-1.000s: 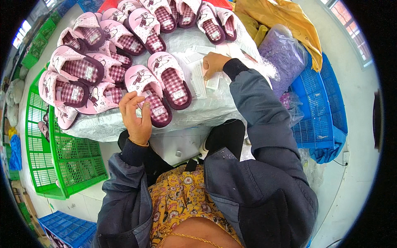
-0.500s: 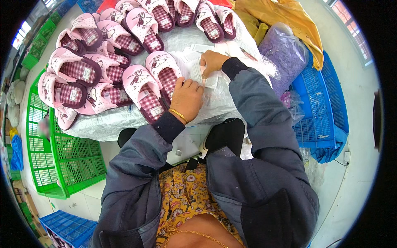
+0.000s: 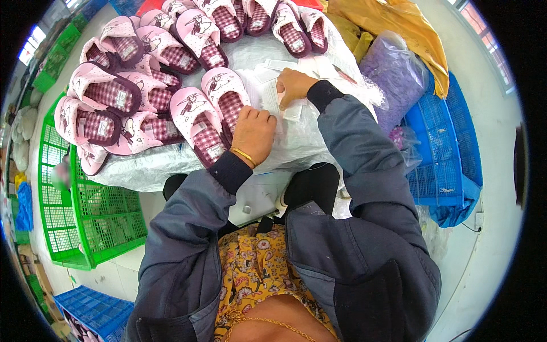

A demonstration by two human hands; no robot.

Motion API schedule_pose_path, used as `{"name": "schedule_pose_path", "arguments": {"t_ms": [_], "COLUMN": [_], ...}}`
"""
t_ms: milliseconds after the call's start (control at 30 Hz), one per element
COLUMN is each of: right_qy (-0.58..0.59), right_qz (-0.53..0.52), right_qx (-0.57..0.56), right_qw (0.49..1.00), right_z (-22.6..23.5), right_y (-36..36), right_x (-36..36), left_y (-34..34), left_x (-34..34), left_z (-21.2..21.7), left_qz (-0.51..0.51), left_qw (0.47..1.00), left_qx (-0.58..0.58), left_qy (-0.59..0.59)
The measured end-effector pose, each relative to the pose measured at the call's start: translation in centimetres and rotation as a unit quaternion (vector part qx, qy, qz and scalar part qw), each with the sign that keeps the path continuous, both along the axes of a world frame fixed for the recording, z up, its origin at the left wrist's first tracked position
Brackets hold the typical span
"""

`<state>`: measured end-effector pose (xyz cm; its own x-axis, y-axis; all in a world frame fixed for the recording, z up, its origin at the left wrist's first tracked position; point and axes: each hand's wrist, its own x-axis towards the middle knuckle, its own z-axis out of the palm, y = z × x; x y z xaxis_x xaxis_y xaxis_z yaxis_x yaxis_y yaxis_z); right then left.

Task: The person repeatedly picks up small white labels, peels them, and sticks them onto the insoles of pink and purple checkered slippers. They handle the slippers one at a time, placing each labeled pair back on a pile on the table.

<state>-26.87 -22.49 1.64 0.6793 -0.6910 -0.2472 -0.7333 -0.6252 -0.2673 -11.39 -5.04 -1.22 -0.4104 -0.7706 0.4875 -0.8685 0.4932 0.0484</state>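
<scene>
Left hand (image 3: pixel 254 134) moved rightward | over round-toed slipper (image 3: pixel 221 85) | checked insole (image 3: pixel 230 109)

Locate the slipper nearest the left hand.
In the head view, the slipper sits upper left of centre, partly hidden by the left hand, just right of another slipper.
</scene>
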Motion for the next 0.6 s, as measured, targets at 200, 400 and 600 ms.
{"name": "schedule_pose_path", "arguments": {"t_ms": [200, 400, 600], "right_qy": [-0.045, -0.152, -0.280], "right_qz": [0.024, 0.015, -0.121], "right_qx": [0.009, -0.231, -0.172], "right_qw": [0.999, 0.961, 0.937], "right_z": [-0.8, 0.7, -1.4], "right_y": [-0.5, 5.4, 14.4], "right_x": [-0.6, -1.9, -3.5], "left_y": [0.7, 0.8, 1.0], "left_x": [-0.2, -0.5, -0.8], "left_z": [1.2, 1.1, 0.1], "left_qz": [0.006, 0.013, 0.007], "left_qw": [0.998, 0.998, 0.999], "left_qx": [0.064, 0.058, 0.027], "left_qy": [0.013, -0.001, -0.039]}}
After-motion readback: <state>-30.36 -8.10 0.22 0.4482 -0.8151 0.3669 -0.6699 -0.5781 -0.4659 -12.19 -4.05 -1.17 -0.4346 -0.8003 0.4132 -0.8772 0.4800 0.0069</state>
